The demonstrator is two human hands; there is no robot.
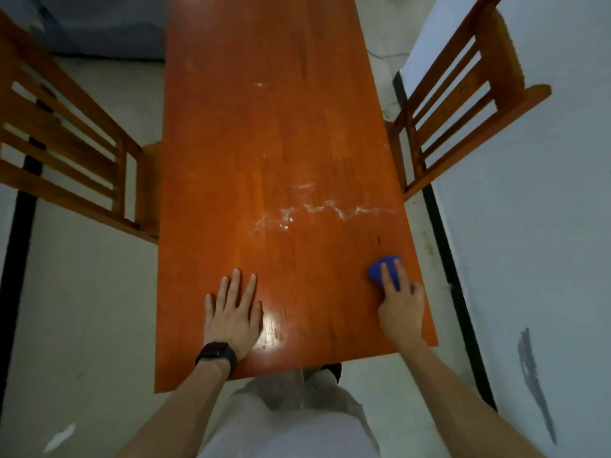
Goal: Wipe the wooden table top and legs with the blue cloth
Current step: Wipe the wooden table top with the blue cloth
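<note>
A long orange-brown wooden table [264, 133] runs away from me down the middle of the head view. White smears [317, 208] streak its near half. My left hand [233, 312] lies flat on the top near the front edge, fingers straight and spread, a black watch on the wrist. My right hand [400, 304] presses a small bunched blue cloth [385, 269] onto the top close to the right edge; two fingers lie straight over the cloth. The table legs are hidden under the top.
A wooden slatted chair [69, 153] stands against the table's left side, another chair [463, 94] against the right side. A white wall [529, 226] with a black skirting strip runs close along the right. Pale tiled floor [82, 309] lies on the left.
</note>
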